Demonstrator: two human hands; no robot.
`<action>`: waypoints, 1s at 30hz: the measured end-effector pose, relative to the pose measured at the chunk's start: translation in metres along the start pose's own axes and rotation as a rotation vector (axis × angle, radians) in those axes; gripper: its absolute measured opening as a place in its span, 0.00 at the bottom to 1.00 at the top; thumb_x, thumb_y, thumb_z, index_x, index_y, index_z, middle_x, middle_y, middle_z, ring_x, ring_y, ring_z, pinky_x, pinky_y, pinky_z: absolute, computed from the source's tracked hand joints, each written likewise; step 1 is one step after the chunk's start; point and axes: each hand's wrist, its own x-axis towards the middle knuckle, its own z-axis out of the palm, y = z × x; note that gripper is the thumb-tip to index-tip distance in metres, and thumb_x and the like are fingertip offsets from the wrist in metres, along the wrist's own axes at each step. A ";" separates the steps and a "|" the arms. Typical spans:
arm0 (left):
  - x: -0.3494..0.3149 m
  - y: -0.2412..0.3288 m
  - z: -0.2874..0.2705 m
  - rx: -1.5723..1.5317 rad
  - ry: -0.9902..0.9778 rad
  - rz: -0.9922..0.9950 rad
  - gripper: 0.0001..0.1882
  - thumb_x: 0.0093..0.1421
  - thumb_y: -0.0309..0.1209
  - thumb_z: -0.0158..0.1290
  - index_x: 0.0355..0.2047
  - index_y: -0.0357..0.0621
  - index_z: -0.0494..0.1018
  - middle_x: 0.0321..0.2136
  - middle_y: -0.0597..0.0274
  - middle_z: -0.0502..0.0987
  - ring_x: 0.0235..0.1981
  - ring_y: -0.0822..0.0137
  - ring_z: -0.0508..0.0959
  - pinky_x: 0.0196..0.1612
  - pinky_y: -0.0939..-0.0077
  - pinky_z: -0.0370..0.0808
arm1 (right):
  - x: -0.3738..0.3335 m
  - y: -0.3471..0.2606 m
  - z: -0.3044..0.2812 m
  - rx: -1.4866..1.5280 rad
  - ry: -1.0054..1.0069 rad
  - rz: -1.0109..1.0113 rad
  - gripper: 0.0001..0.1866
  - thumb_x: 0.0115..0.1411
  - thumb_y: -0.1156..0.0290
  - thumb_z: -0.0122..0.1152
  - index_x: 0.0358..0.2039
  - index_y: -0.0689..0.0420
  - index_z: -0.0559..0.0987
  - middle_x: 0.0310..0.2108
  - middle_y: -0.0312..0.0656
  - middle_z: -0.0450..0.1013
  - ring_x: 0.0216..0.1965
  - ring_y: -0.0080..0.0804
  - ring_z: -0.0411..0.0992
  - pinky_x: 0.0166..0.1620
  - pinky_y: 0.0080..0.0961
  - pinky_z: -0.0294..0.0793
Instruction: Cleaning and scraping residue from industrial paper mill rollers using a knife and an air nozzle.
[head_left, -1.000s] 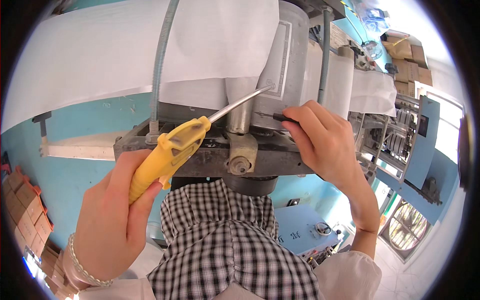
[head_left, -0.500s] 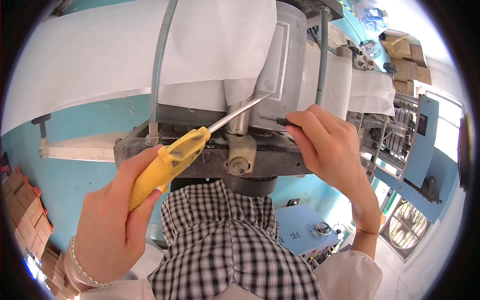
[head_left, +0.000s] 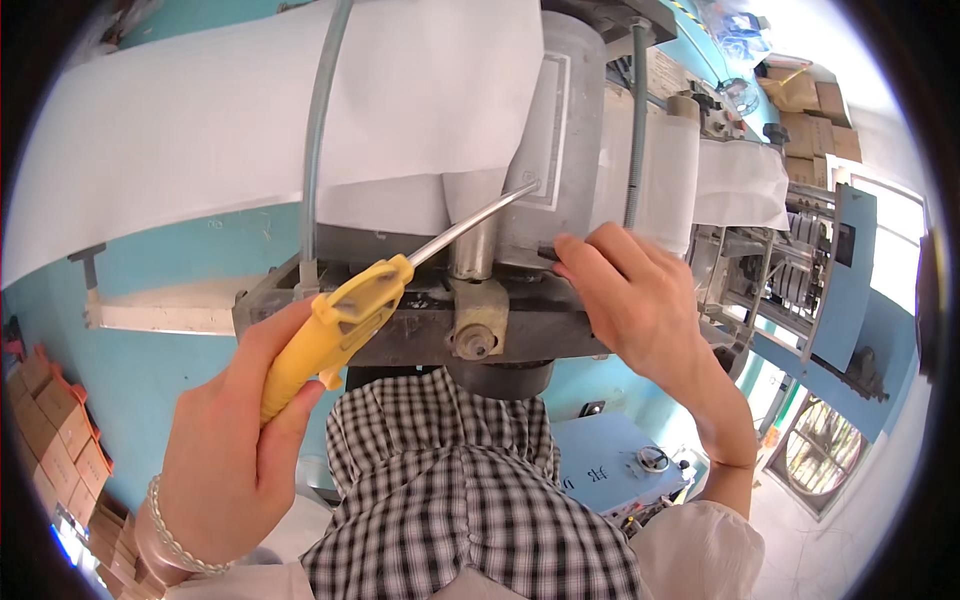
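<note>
My left hand is wrapped around a yellow tool with a long thin metal tube. Its tip lies over a corner of the pale frame pattern on a grey roller; whether it touches cannot be told. My right hand, fingers pinched, grips a small dark thin tool near the roller's lower end. Most of that tool is hidden by the fingers. Left of the roller, a white sheet runs across the machine, above a shiny metal shaft.
A dark metal machine frame with a bolted bracket lies in front of me. Threaded rods rise at both sides. Cardboard boxes stand at lower left, a blue control box at lower right, and more machinery farther right.
The dark tool in my right hand has shifted slightly left and down, away from the roller's pattern. My left hand with the yellow tool has hardly moved.
</note>
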 end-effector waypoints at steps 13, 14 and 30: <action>0.025 0.014 -0.012 -0.243 -0.114 -0.129 0.22 0.66 0.22 0.45 0.60 0.32 0.62 0.34 0.49 0.82 0.24 0.66 0.76 0.32 0.78 0.71 | 0.000 0.038 -0.032 0.405 0.248 0.351 0.06 0.61 0.78 0.61 0.39 0.58 0.77 0.30 0.44 0.71 0.26 0.45 0.73 0.28 0.32 0.71; 0.029 0.012 -0.009 -0.236 -0.119 -0.120 0.22 0.66 0.22 0.45 0.60 0.32 0.62 0.34 0.49 0.82 0.24 0.66 0.76 0.32 0.78 0.71 | 0.005 0.050 -0.029 0.401 0.257 0.360 0.06 0.61 0.78 0.61 0.39 0.58 0.77 0.30 0.44 0.71 0.26 0.45 0.73 0.28 0.32 0.71; 0.040 0.024 -0.010 -0.243 -0.086 -0.081 0.21 0.68 0.23 0.39 0.60 0.29 0.60 0.42 0.52 0.82 0.10 0.85 0.62 0.13 0.91 0.60 | 0.026 0.078 -0.008 0.221 0.244 0.074 0.06 0.59 0.78 0.63 0.37 0.58 0.78 0.28 0.40 0.69 0.24 0.41 0.70 0.26 0.33 0.70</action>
